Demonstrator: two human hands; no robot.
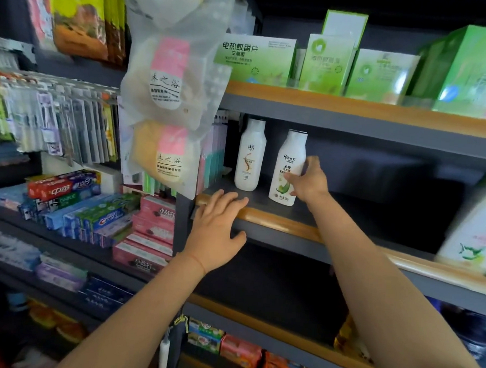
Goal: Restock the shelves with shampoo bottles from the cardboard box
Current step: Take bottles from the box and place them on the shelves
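Here, nearest the camera, the left hand [218, 228] lies flat and open on the wooden front rail [276, 219] of the middle shelf [363, 221], fingers straight, holding nothing; it looks like a brace for the reach. Just beyond it, the right hand [308, 179] wraps the right side of the green-label shampoo bottle [287, 169], thumb on the front label, fingers curled behind. This bottle stands upright on the shelf, or very nearly so; I cannot tell whether its base is fully down. A second white bottle [250, 155], orange swirl on its label, stands just to its left and slightly farther back, apart from it.

Judgement: step in hand is seating and squaring the green-label bottle. To do it well: press the base flat before letting go, turn the label to face out, line it up with its neighbour, and leave the dark stretch of shelf to the right free for more. Release gently; a tall narrow bottle could tip.

The cardboard box is not in view. Farthest up, green cartons [256, 59] fill the top shelf.
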